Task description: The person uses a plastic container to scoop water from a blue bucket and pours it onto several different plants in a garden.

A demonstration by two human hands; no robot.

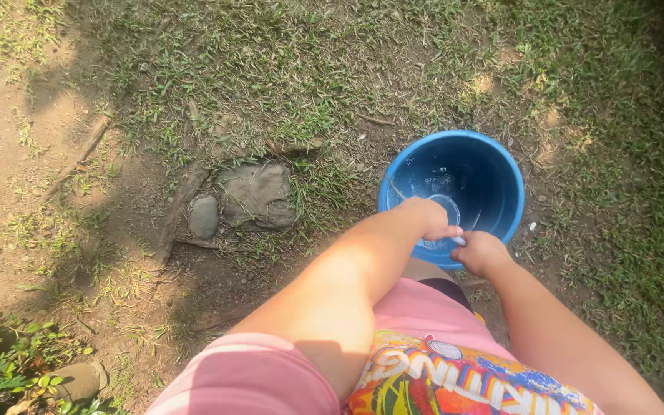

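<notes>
Patchy grass and bare, sunlit dirt [17,154] fill the view, with a flat grey stone [257,196] and a smaller rounded stone [203,216] set in the soil to the left of centre. Beside them, to the right, a blue plastic bucket [493,173] stands upright on the grass, close in front of the person's legs, so both arms reach it without stretching. Something clear and rounded, perhaps a small container [446,207], shows inside the bucket; its exact kind is too indistinct to tell.

Both hands meet over the near rim. The left hand [424,217] is curled shut, knuckles up, fingers pointing toward the other hand. The right hand [482,252] is also closed into a loose fist just beside it, and a small pale item sits pinched where the two meet, though what it is cannot be made out. Holding it over the bucket's mouth means anything dropped or spilled would land inside. Pink shorts [255,376] and a brightly printed shirt hem [455,380] fill the bottom edge.
</notes>
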